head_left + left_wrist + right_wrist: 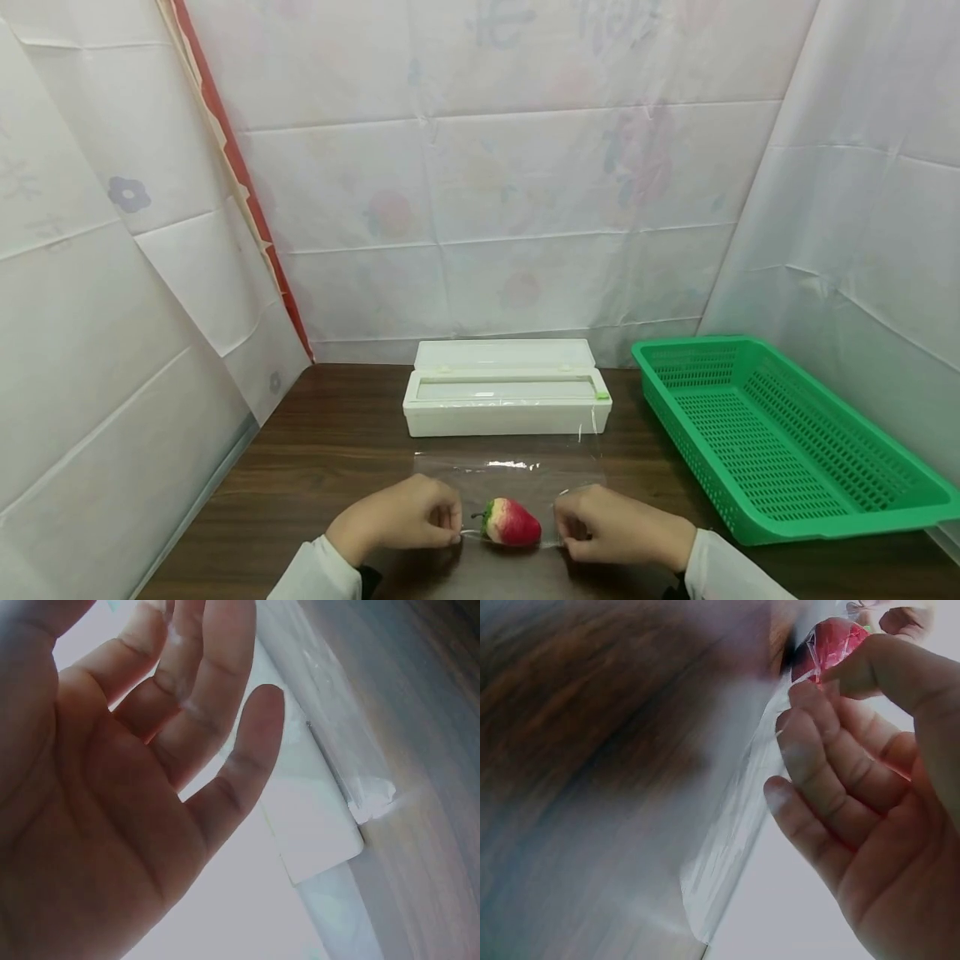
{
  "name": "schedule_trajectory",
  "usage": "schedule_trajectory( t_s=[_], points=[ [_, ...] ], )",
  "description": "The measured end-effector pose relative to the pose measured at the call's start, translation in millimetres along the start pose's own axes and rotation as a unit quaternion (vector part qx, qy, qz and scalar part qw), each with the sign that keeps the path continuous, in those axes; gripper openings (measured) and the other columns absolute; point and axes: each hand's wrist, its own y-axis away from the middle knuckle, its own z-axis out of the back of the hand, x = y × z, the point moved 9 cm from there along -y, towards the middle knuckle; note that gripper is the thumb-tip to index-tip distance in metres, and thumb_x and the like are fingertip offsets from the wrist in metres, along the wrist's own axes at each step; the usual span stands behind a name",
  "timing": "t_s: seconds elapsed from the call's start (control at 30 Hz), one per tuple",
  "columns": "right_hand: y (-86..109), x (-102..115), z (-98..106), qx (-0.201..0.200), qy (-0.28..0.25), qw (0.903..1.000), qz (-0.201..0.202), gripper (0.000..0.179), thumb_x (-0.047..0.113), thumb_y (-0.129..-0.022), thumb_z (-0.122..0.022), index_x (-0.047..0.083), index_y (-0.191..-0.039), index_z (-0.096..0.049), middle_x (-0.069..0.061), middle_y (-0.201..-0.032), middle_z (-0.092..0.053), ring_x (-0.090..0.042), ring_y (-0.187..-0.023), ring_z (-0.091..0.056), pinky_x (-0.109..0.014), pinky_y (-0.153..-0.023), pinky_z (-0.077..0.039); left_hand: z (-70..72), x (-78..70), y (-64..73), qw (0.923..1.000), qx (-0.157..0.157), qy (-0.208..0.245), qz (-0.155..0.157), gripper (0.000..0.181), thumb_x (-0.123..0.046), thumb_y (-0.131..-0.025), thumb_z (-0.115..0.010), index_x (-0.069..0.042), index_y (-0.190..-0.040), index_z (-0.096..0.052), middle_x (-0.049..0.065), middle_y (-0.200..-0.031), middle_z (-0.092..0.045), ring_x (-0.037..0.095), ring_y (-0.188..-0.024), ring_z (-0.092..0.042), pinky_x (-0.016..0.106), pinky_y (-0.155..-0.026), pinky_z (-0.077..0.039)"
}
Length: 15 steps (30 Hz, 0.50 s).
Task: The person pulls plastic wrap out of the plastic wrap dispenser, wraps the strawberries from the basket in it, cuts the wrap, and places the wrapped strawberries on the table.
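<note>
The left hand [405, 517] and right hand [622, 523], fingers curled, pinched clear film [512, 465] to the left and right of the strawberry [516, 525] on the near middle table [330, 442], where uneven pulling could have torn the film.

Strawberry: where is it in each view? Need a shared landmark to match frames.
Head: strawberry near the bottom edge, just right of centre, between the left hand and right hand.
Left wrist: not in it.
Right wrist: strawberry at the top, right of centre, partly hidden behind the thumb and fingers.
Shared landmark: dark wood table, at the right of the left wrist view and the left of the right wrist view.
</note>
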Motion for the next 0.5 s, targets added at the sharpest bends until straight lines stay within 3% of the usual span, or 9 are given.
schedule_trajectory(
  t_s=[0.13, 0.3, 0.4, 0.5],
  points=[
    [0.4, -4.0, 0.3, -0.001, -0.017, 0.9997, -0.020, 0.016, 0.009, -0.080, -0.064, 0.018, -0.090, -0.056, 0.016, -0.073, -0.054, 0.005, -0.064, -0.049, -0.011, -0.054, -0.045, 1.8, 1.7, -0.1, 0.9999, -0.008, 0.008, 0.004, 0.011, -0.012, -0.081, -0.068, -0.017, -0.084, -0.058, -0.015, -0.067, -0.056, -0.003, -0.060, -0.050, 0.016, -0.053, -0.046],
    [-0.2, -4.6, -0.5, 0.009, -0.030, 0.9993, -0.021, 0.034, 0.006, -0.082, -0.061, 0.018, -0.113, -0.055, 0.017, -0.072, -0.054, 0.007, -0.062, -0.048, -0.012, -0.054, -0.045, 2.2, 1.6, -1.6, 0.9998, -0.010, 0.014, -0.003, 0.042, -0.006, -0.080, -0.065, -0.013, -0.118, -0.047, -0.014, -0.069, -0.057, -0.002, -0.060, -0.051, 0.018, -0.056, -0.047],
    [-1.6, -2.9, -0.6, 0.014, -0.030, 0.9994, -0.009, 0.043, 0.004, -0.083, -0.060, 0.022, -0.122, -0.054, 0.017, -0.068, -0.050, 0.007, -0.059, -0.044, -0.011, -0.052, -0.042, -0.3, 0.1, -3.4, 0.9998, -0.002, 0.013, -0.011, 0.057, -0.004, -0.081, -0.062, -0.021, -0.132, -0.044, -0.014, -0.067, -0.055, -0.002, -0.059, -0.050, 0.018, -0.054, -0.047],
    [-2.6, 0.2, 0.0, 0.014, -0.025, 0.9995, 0.011, 0.046, 0.003, -0.083, -0.059, 0.023, -0.125, -0.055, 0.015, -0.072, -0.050, 0.007, -0.058, -0.040, -0.009, -0.052, -0.041, -5.7, -0.4, -5.2, 0.9996, 0.015, 0.020, -0.015, 0.063, -0.003, -0.082, -0.061, -0.031, -0.136, -0.043, -0.013, -0.064, -0.051, -0.002, -0.055, -0.046, 0.017, -0.049, -0.045]
  ],
)
